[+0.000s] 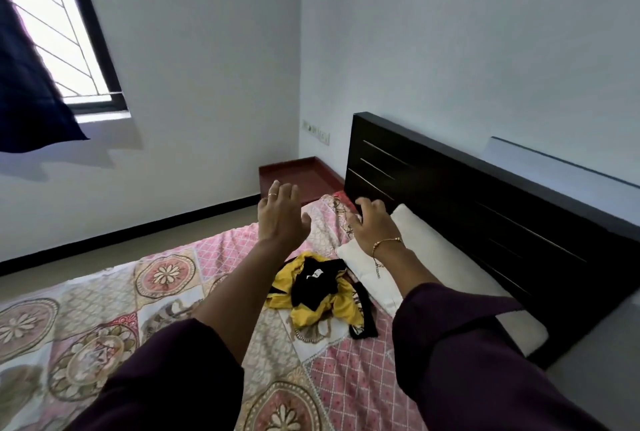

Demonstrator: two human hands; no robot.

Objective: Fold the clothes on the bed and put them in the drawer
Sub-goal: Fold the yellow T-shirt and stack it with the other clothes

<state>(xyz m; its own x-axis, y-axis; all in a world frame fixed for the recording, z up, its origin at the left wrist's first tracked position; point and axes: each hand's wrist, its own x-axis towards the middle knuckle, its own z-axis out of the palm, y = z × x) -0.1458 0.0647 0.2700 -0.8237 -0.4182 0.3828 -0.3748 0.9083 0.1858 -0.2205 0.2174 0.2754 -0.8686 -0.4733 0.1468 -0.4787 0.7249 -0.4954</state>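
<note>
so, hands: left hand point(279, 212) and right hand point(372, 224) raised, fingers spread, holding nothing
clothes: yellow-and-black clothes point(320, 295) crumpled on the bed point(104, 344), beside the pillow point(415, 268)
bearing: heap lies at 6 o'clock from both hands, between the forearms
long axis: roughly 11 to 5 o'clock
nearer: right hand, slightly

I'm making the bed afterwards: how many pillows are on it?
1. A flat white fabric pillow lies along the dark wooden headboard, beside the crumpled yellow-and-black clothes. The right arm covers part of it; more may lie out of view.
</note>
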